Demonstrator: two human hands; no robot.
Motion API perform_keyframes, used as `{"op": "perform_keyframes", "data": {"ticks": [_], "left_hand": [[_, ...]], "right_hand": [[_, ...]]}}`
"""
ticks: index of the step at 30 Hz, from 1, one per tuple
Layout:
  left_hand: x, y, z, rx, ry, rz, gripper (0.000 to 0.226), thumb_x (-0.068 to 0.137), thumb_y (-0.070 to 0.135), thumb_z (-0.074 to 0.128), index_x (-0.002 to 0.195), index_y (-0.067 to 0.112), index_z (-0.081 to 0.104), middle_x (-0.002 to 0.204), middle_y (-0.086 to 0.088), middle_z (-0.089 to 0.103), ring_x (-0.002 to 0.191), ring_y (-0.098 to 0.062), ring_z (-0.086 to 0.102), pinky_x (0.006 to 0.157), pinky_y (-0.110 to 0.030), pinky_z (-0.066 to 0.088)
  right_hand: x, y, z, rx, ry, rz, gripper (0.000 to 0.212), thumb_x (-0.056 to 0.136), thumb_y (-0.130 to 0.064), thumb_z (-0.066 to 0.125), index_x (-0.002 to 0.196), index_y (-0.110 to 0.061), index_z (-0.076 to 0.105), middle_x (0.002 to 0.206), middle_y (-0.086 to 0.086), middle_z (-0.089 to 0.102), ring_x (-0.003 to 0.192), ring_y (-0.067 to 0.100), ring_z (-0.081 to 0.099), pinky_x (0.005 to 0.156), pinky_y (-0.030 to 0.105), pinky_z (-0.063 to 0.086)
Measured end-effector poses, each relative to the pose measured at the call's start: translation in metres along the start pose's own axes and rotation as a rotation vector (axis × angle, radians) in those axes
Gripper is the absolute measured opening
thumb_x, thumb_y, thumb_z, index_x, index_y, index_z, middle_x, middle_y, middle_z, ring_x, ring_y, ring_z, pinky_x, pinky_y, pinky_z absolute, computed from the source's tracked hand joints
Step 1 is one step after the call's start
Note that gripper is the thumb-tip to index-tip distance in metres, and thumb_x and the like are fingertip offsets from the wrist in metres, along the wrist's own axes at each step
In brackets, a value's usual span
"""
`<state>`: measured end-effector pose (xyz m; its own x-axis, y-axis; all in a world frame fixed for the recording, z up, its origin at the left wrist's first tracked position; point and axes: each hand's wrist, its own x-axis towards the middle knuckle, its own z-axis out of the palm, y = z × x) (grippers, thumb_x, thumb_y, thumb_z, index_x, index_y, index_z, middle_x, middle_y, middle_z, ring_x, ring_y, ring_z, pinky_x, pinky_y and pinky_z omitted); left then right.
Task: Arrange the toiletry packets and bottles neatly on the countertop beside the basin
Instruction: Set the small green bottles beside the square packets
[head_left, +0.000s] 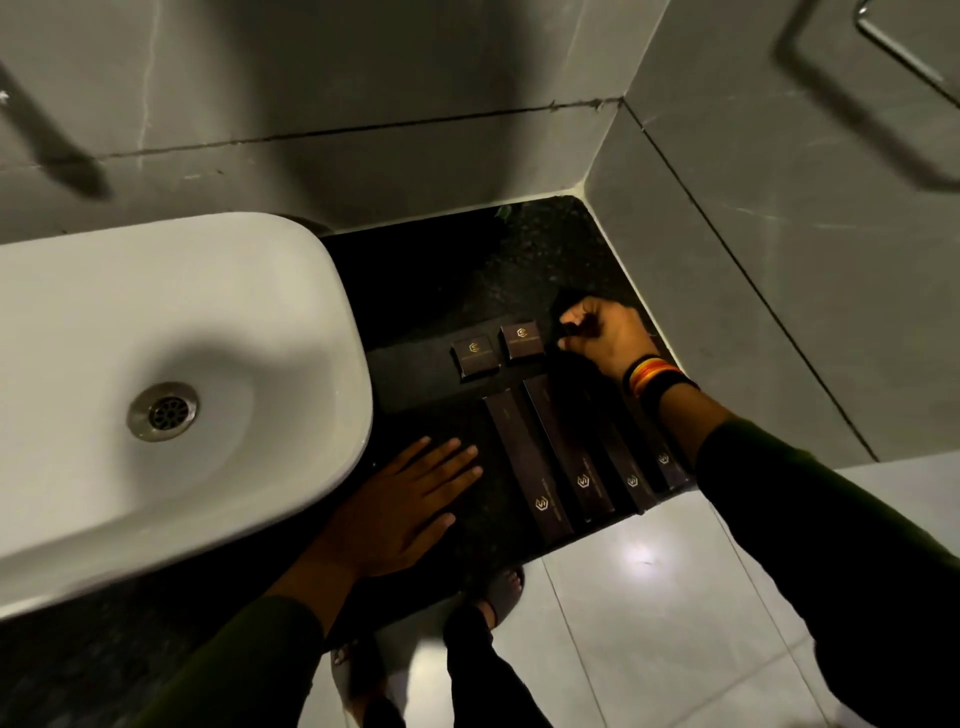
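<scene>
On the black countertop, right of the white basin, two small square dark packets lie side by side. In front of them several long dark boxes with gold logos lie in a row, the leftmost nearest my left hand. My left hand rests flat on the counter, fingers spread, holding nothing. My right hand is closed on a small dark object just right of the square packets; what it is stays too dark to tell.
Grey tiled walls close the counter at the back and right. A metal towel rail hangs at the upper right. The counter's front edge runs just below the long boxes, with pale floor tiles and my sandalled feet beneath.
</scene>
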<state>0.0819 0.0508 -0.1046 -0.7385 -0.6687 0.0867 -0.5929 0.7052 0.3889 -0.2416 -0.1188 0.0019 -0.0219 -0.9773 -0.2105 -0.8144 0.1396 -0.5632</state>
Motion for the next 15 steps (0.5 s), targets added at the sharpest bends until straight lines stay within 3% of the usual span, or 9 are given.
{"op": "perform_keyframes", "data": {"ticks": [7, 10, 13, 15], "left_hand": [[0.0, 0.0, 0.0, -0.002, -0.012, -0.014, 0.063, 0.115, 0.039, 0.04, 0.174, 0.022, 0.026, 0.183, 0.003, 0.016, 0.17, -0.017, 0.005, 0.137, -0.041, -0.003], [0.0, 0.001, -0.001, -0.016, -0.012, -0.022, 0.062, 0.115, 0.039, 0.041, 0.173, 0.022, 0.028, 0.183, 0.003, 0.016, 0.17, -0.017, 0.006, 0.137, -0.04, -0.003], [0.001, 0.003, -0.003, -0.015, -0.019, -0.023, 0.063, 0.114, 0.038, 0.042, 0.173, 0.022, 0.028, 0.183, 0.003, 0.016, 0.17, -0.018, 0.008, 0.137, -0.043, 0.001], [0.002, 0.004, -0.003, 0.0, -0.024, -0.031, 0.065, 0.113, 0.037, 0.045, 0.174, 0.022, 0.027, 0.183, 0.003, 0.016, 0.17, -0.019, 0.009, 0.137, -0.043, 0.002]], "right_hand": [[0.008, -0.007, -0.004, 0.003, 0.008, -0.087, 0.037, 0.072, -0.028, 0.084, 0.105, -0.02, 0.071, 0.106, -0.003, 0.07, 0.097, 0.011, 0.065, 0.093, 0.022, 0.048], [0.033, -0.015, -0.008, 0.073, 0.092, -0.132, 0.029, 0.074, -0.032, 0.08, 0.098, -0.02, 0.072, 0.102, 0.001, 0.072, 0.094, 0.015, 0.068, 0.094, 0.029, 0.054], [0.067, -0.032, -0.009, 0.007, 0.14, -0.199, 0.021, 0.08, -0.025, 0.073, 0.1, -0.018, 0.071, 0.105, 0.005, 0.072, 0.097, 0.022, 0.069, 0.095, 0.035, 0.053], [0.095, -0.046, -0.008, -0.086, 0.099, -0.223, 0.027, 0.084, -0.019, 0.066, 0.111, -0.017, 0.07, 0.117, 0.009, 0.07, 0.108, 0.027, 0.067, 0.1, 0.036, 0.05]]}}
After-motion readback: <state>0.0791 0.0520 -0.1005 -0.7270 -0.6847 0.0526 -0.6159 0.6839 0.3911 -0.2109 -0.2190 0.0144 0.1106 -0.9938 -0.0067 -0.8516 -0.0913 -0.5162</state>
